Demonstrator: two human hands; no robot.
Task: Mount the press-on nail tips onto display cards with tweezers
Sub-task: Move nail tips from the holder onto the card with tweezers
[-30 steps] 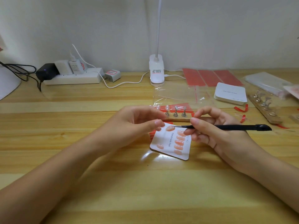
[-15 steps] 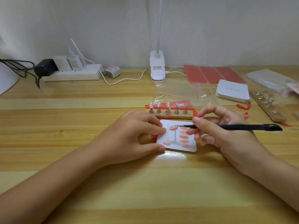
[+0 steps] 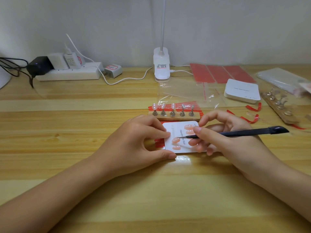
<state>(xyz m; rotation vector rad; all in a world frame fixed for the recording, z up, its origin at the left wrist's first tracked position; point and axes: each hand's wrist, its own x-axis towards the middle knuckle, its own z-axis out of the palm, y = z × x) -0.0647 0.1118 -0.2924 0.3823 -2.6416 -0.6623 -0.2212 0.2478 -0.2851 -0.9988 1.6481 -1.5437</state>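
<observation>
A white display card (image 3: 175,130) lies flat on a wooden table (image 3: 84,132), pinched at its left edge by the left hand (image 3: 139,145). The right hand (image 3: 225,138) grips black tweezers (image 3: 235,134) like a pen, their tip touching a peach nail tip (image 3: 176,140) on the card, just in front of a wooden nail stand (image 3: 173,115).

Peach nail tips (image 3: 176,140) on flat white card (image 3: 175,129)

Illumination is even and warm; a glare patch lies on the table (image 3: 182,159) (6 o'clock of centre). Wide-angle distortion bows the edges; the 3 o'clock periphery is soft.
</observation>
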